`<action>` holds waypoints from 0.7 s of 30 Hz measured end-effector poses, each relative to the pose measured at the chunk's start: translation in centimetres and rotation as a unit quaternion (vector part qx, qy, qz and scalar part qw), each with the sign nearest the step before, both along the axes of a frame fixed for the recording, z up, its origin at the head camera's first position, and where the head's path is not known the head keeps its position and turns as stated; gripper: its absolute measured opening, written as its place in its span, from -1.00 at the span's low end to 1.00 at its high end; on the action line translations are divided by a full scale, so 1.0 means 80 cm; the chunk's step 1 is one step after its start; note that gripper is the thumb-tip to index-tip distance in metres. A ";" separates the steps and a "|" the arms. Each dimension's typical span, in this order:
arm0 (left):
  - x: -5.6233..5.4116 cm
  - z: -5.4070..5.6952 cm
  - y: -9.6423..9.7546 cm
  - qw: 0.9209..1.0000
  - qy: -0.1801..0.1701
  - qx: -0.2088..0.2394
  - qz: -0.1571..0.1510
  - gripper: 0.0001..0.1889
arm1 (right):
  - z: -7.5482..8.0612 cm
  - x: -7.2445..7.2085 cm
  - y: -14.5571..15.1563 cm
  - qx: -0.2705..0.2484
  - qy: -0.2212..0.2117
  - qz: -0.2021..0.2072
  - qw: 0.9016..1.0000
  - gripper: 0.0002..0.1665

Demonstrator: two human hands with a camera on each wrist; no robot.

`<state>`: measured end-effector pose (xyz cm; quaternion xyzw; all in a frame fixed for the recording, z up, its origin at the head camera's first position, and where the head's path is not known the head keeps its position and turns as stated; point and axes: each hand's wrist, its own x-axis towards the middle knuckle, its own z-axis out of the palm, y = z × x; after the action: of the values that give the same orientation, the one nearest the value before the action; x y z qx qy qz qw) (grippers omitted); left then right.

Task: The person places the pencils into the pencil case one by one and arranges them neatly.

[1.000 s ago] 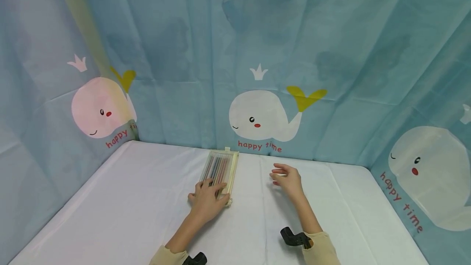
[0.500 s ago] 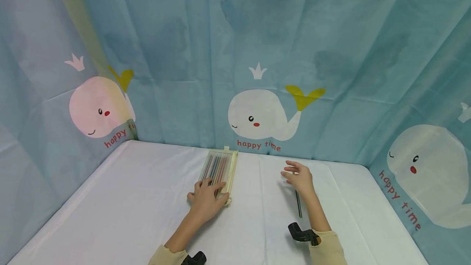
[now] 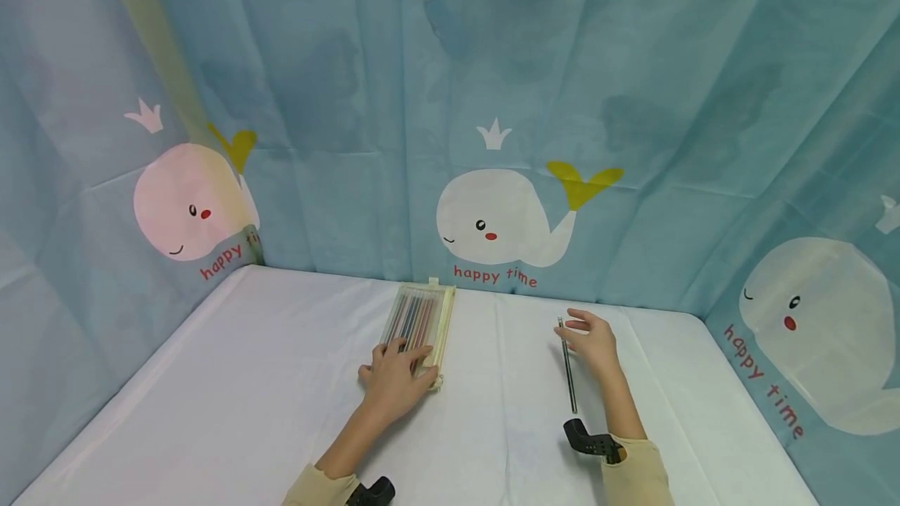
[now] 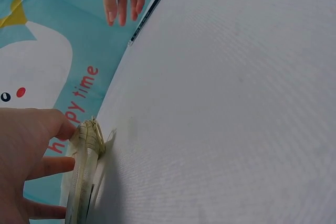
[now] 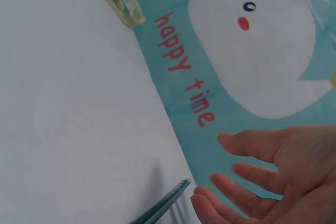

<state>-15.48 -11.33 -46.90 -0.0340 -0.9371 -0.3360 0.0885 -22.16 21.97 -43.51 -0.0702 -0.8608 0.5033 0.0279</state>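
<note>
A flat, see-through zip pouch [image 3: 444, 334] with pale yellow edges lies on the white table, several coloured pencils visible inside. My left hand [image 3: 397, 385] rests spread across its near end; its fingertips touch the pouch edge [image 4: 84, 177] in the left wrist view. To the right lies a slim dark pencil [image 3: 568, 373] with a pale far end, pointing towards the back. My right hand [image 3: 593, 342] is just beside that far end, fingers loosely spread and holding nothing. In the right wrist view the pencil [image 5: 165, 203] lies near the fingertips; whether they touch is unclear.
A white cloth covers the table [image 3: 492, 428]. Behind it and at both sides hangs a blue curtain [image 3: 337, 201] printed with whales, close against the table's back edge. Black wrist cameras [image 3: 591, 442] sit at both cuffs.
My right hand has moved to the right. The dark pencil, hidden at first, came into view beneath it and now lies on the table, released. My left hand and the pouch have stayed put.
</note>
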 end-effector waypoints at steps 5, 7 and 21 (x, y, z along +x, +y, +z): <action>0.000 0.001 0.000 1.000 0.001 0.000 0.000 -0.59 | -0.005 -0.003 0.003 -0.007 -0.032 -0.010 0.999 -0.27; 0.000 0.001 0.000 1.000 0.001 -0.001 0.001 -0.59 | -0.007 -0.003 0.003 -0.006 -0.040 -0.012 0.999 -0.26; 0.001 0.005 0.001 1.000 -0.001 -0.003 0.006 -0.59 | -0.022 -0.003 0.001 0.007 -0.047 -0.022 0.999 -0.34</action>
<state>-15.39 -11.22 -46.53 -0.0285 -0.9382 -0.3329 0.0898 -22.39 22.06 -45.28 -0.1124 -0.8629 0.4928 -0.0009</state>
